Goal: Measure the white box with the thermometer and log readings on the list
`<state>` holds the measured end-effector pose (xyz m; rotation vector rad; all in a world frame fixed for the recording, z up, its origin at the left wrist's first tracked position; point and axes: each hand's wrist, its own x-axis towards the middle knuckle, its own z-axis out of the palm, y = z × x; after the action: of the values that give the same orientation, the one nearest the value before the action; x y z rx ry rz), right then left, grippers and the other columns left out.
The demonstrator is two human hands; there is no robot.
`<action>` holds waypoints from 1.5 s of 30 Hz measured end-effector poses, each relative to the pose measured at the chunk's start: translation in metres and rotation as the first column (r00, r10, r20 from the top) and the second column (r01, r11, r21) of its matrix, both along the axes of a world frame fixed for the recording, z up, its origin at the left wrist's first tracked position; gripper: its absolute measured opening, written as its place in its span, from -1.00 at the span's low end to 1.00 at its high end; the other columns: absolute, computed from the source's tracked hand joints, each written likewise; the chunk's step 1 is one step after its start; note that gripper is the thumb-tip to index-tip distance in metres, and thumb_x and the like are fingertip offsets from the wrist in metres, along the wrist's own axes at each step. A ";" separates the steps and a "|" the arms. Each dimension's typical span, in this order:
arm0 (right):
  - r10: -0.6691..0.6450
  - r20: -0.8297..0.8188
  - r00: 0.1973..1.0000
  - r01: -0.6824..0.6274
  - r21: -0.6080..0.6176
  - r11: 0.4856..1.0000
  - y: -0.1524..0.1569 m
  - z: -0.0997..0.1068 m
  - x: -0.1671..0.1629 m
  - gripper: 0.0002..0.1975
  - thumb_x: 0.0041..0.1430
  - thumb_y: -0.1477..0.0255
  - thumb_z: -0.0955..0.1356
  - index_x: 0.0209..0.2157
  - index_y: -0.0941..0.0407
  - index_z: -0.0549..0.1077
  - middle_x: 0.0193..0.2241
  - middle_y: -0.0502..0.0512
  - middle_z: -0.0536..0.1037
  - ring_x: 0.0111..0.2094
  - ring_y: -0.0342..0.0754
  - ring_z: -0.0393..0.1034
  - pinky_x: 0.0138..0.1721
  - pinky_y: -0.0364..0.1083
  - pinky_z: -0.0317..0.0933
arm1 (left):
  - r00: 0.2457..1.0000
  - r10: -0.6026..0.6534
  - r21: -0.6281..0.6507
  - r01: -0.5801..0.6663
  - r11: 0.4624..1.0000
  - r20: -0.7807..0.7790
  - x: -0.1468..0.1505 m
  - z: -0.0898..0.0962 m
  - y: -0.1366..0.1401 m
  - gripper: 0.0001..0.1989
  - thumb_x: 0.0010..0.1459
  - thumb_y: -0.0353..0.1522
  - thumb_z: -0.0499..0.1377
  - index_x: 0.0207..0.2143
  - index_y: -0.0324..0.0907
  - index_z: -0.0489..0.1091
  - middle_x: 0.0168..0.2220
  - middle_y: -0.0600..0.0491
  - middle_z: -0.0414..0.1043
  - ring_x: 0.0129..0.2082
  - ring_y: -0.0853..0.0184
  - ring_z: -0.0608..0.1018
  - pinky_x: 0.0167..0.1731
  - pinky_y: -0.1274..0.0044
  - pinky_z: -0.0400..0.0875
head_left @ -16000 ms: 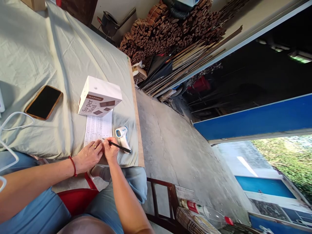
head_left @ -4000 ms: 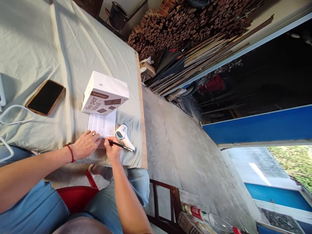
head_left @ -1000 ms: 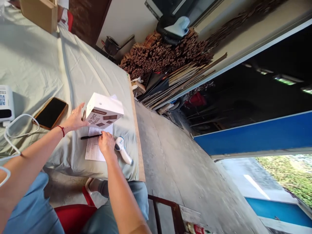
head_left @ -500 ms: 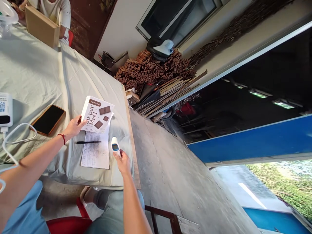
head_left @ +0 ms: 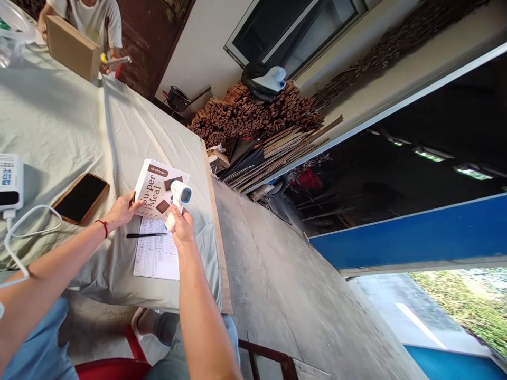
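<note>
My left hand [head_left: 123, 210] grips the left edge of a white box [head_left: 152, 184] printed "NutriMotion" and "Meal", thumb on its front. In my right hand [head_left: 184, 226] is a white infrared thermometer [head_left: 179, 197] with a blue-rimmed screen, fingers closed around its handle. The thermometer is raised in front of the box's right side and covers part of it. Below the box lies a sheet of paper with writing [head_left: 155, 261], partly hidden by the box. A black pen [head_left: 146, 235] rests across the sheet.
A phone [head_left: 81, 198] in a brown case lies left of my left hand. Farther left are a white power bank [head_left: 10, 182] and its white cable [head_left: 34, 211]. Across the cloth-covered table [head_left: 59, 121], a person [head_left: 93, 24] sits behind a cardboard box [head_left: 73, 48]. The table edge is at right.
My right hand has lifted the thermometer up and left, from beside the paper to in front of the box. My left hand keeps its grip. The other person's hand now shows, holding something.
</note>
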<state>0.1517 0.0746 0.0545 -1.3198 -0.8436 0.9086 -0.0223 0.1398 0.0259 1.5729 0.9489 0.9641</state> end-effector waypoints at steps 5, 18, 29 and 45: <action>0.041 -0.028 0.999 -0.041 -0.021 0.999 -0.002 0.004 -0.001 -0.43 -0.21 -0.02 0.49 -0.30 0.14 0.42 -0.59 -0.10 0.34 -0.59 -0.21 0.20 -0.59 -0.17 0.10 | 0.999 0.006 0.014 -0.006 1.000 -0.042 0.000 0.000 0.000 -0.64 0.13 -0.09 0.13 -0.19 -0.17 0.41 -0.27 -0.01 0.56 -0.26 0.21 0.55 -0.32 0.47 0.42; -0.037 0.249 0.968 0.036 0.009 0.999 -0.016 0.018 -0.013 -0.54 -0.04 0.08 0.43 -0.25 0.17 0.48 -0.51 -0.01 0.48 -0.40 -0.09 0.38 -0.37 -0.15 0.24 | 0.981 -0.041 -0.017 0.045 0.999 0.188 0.004 -0.016 -0.002 -0.47 0.15 -0.17 0.17 0.10 -0.18 0.15 -0.16 -0.04 0.49 -0.23 0.31 0.54 -0.25 0.45 0.45; -0.145 0.550 0.823 0.211 -0.058 0.976 -0.098 -0.022 0.042 -0.43 -0.03 0.06 0.41 -0.10 0.20 0.48 -0.31 0.12 0.57 -0.30 -0.01 0.41 -0.25 -0.07 0.27 | 0.981 0.042 0.249 0.007 0.969 -0.191 0.003 -0.015 -0.003 -0.50 0.13 -0.40 0.10 0.14 -0.19 0.13 0.09 -0.12 0.35 0.09 0.18 0.43 0.08 0.29 0.33; -0.261 0.932 0.251 0.170 0.223 0.960 -0.142 -0.077 0.031 -0.68 0.28 0.33 0.27 0.00 0.10 0.48 -0.25 0.19 0.49 -0.22 0.02 0.39 -0.08 0.03 0.28 | 0.457 -0.002 0.221 0.433 0.874 -0.890 -0.003 0.020 -0.081 -0.77 0.25 -0.42 -0.01 -0.19 -0.27 0.42 -0.18 -0.16 0.47 -0.18 0.15 0.54 -0.25 0.40 0.36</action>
<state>0.1829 -0.0672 -0.0228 -1.8562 -1.5444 -0.3331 -0.0256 0.0590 0.0460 2.6135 1.1888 0.0541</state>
